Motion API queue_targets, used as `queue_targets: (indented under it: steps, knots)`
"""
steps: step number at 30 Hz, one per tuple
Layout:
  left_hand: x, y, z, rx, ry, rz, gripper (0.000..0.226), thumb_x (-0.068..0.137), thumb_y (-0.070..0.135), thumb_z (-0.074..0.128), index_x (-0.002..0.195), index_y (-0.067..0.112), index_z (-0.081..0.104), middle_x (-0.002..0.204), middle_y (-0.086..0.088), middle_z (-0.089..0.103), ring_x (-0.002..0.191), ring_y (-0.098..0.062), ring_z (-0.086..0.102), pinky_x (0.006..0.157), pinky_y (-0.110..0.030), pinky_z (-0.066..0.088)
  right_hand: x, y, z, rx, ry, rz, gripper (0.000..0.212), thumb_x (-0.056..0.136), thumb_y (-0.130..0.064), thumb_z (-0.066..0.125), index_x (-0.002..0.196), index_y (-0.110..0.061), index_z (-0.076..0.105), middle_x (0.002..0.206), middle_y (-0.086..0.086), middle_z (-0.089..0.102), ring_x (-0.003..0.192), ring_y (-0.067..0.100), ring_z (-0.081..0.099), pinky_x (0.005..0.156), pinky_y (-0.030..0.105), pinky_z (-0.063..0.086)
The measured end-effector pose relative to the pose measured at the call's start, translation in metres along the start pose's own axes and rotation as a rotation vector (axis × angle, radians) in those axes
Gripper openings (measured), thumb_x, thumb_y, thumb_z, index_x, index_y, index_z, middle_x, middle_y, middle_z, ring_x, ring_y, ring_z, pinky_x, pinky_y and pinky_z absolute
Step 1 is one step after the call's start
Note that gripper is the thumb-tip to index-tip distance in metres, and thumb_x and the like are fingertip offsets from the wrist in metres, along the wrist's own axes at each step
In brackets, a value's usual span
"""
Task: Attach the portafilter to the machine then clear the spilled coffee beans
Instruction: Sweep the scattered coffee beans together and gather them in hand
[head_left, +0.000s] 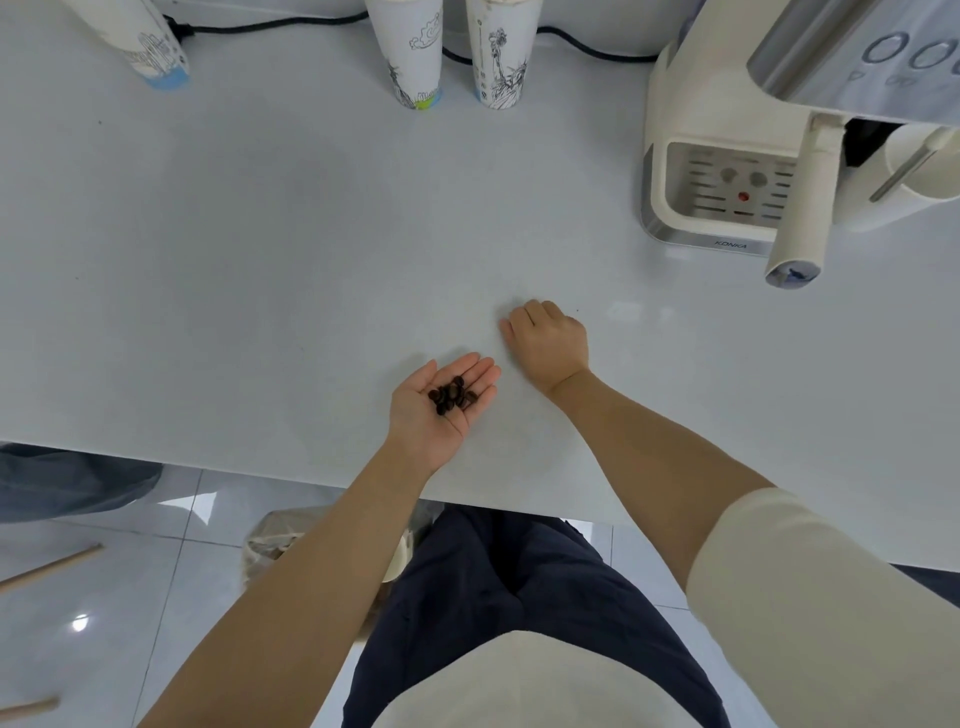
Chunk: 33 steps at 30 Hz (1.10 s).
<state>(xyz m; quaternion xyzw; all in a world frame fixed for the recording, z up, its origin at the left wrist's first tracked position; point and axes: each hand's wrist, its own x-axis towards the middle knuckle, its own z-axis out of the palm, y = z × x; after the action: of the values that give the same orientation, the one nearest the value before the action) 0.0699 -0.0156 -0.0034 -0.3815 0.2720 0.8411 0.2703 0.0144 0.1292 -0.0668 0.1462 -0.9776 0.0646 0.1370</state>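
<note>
While my left hand (439, 402) lies palm up and flat-fingered just above the near part of the table (260, 249), a small heap of coffee beans (451, 395) sits in its hollow: dark brown, oval, faintly glossy, about ten by my count, all touching one another. I see my right hand (548, 340) just beside it, knuckles up, fingers curled under against the smooth, pale grey tabletop; whether it has anything pinched beneath I cannot tell. At the far right stands the coffee machine (722, 156), cream plastic with a brushed metal band and a slotted drip tray marked by a red dot. I read the portafilter (802, 208) as seated under the machine's head, its long cream handle jutting toward me over the tray. Three tall paper cups (415, 52) with line drawings stand along the far edge, a black cable (270, 23) behind them.
</note>
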Motion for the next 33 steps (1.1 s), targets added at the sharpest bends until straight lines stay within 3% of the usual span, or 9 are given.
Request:
queue_targets:
  steps: [4, 7, 10, 12, 15, 23, 26, 29, 33]
  knots:
    - [0.001, -0.004, 0.001, 0.001, -0.002, -0.011, 0.048, 0.1, 0.025, 0.024, 0.102, -0.009, 0.058, 0.127, -0.02, 0.052, 0.126, -0.032, 0.047, 0.096, -0.038, 0.041, -0.001, -0.001, 0.001, -0.043, 0.032, 0.024, 0.037, 0.072, -0.012, 0.052, 0.036, -0.015, 0.044, 0.031, -0.002, 0.042, 0.028, 0.014, 0.04, 0.036, 0.011, 0.017]
    - [0.0, -0.006, -0.001, 0.0, -0.002, -0.017, 0.047, 0.1, 0.025, 0.024, 0.098, -0.007, 0.059, 0.132, -0.021, 0.051, 0.118, -0.031, 0.051, 0.096, -0.038, 0.041, 0.0, -0.003, 0.002, -0.057, 0.036, 0.024, 0.04, 0.047, -0.007, 0.08, 0.034, -0.014, 0.043, 0.029, -0.002, 0.04, 0.024, 0.015, 0.038, 0.038, 0.008, 0.018]
    - [0.0, -0.008, -0.002, -0.002, 0.002, -0.021, 0.047, 0.1, 0.025, 0.024, 0.109, -0.011, 0.053, 0.138, -0.024, 0.047, 0.122, -0.032, 0.049, 0.096, -0.039, 0.041, 0.001, -0.002, 0.001, -0.078, 0.043, 0.025, 0.047, 0.031, -0.006, 0.088, 0.033, -0.014, 0.042, 0.027, -0.002, 0.038, 0.02, 0.015, 0.035, 0.034, 0.007, 0.022]
    - [-0.001, -0.009, -0.002, -0.004, 0.0, -0.023, 0.046, 0.1, 0.025, 0.024, 0.111, -0.012, 0.05, 0.139, -0.024, 0.045, 0.128, -0.033, 0.046, 0.097, -0.039, 0.04, 0.0, -0.001, 0.003, -0.086, 0.063, 0.011, 0.045, 0.051, -0.012, 0.083, 0.031, -0.014, 0.043, 0.026, -0.002, 0.04, 0.02, 0.015, 0.036, 0.035, 0.007, 0.023]
    - [0.0, -0.009, -0.004, -0.005, 0.001, -0.026, 0.047, 0.1, 0.026, 0.024, 0.111, -0.011, 0.05, 0.139, -0.024, 0.046, 0.125, -0.032, 0.047, 0.096, -0.039, 0.041, -0.001, 0.001, 0.009, -0.042, 0.099, 0.026, 0.05, 0.078, -0.025, 0.048, 0.029, -0.014, 0.042, 0.025, -0.003, 0.041, 0.02, 0.016, 0.039, 0.039, 0.01, 0.018]
    - [0.003, -0.008, -0.005, -0.004, 0.002, -0.027, 0.047, 0.1, 0.026, 0.024, 0.112, -0.012, 0.05, 0.136, -0.023, 0.047, 0.127, -0.033, 0.046, 0.097, -0.039, 0.041, 0.0, 0.004, 0.009, -0.066, 0.125, -0.047, 0.053, 0.079, -0.029, 0.039, 0.028, -0.018, 0.033, 0.023, -0.004, 0.038, 0.019, 0.014, 0.037, 0.041, 0.01, 0.016]
    - [0.003, -0.006, -0.006, -0.001, 0.009, -0.024, 0.047, 0.1, 0.026, 0.024, 0.112, -0.011, 0.049, 0.138, -0.025, 0.046, 0.127, -0.033, 0.046, 0.097, -0.039, 0.04, -0.002, 0.007, 0.012, -0.058, 0.189, -0.082, 0.058, 0.085, -0.026, 0.04, 0.028, -0.017, 0.038, 0.024, -0.004, 0.038, 0.019, 0.015, 0.036, 0.04, 0.009, 0.018]
    - [0.003, -0.004, -0.007, 0.001, 0.016, -0.028, 0.047, 0.1, 0.026, 0.024, 0.111, -0.012, 0.05, 0.139, -0.026, 0.045, 0.123, -0.032, 0.048, 0.096, -0.038, 0.041, -0.003, 0.007, 0.013, -0.042, 0.299, -0.099, 0.071, 0.099, -0.024, 0.025, 0.029, -0.019, 0.039, 0.025, -0.004, 0.037, 0.021, 0.014, 0.035, 0.036, 0.01, 0.019]
    - [0.003, -0.003, -0.007, -0.009, 0.02, -0.038, 0.049, 0.1, 0.027, 0.025, 0.103, -0.01, 0.057, 0.137, -0.025, 0.047, 0.129, -0.033, 0.045, 0.097, -0.039, 0.04, -0.004, 0.008, 0.015, -0.038, 0.362, -0.112, 0.07, 0.099, -0.025, 0.027, 0.031, -0.019, 0.039, 0.026, -0.003, 0.037, 0.022, 0.014, 0.035, 0.033, 0.011, 0.021]
